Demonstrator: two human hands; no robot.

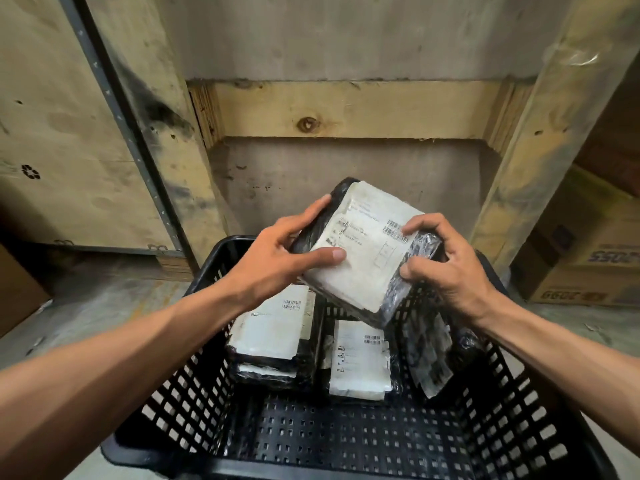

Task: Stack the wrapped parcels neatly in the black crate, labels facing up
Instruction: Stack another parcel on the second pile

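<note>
A black-wrapped parcel with a white label facing up is held tilted above the far half of the black crate. My left hand grips its left edge and my right hand grips its right edge. Inside the crate, a stack of two parcels lies at the far left with labels up. Another labelled parcel lies flat beside it. A third parcel leans on its side against the crate's right wall.
The perforated crate floor near me is bare. A wooden pallet frame and plywood crates stand behind the crate. A cardboard box sits on the floor at the right.
</note>
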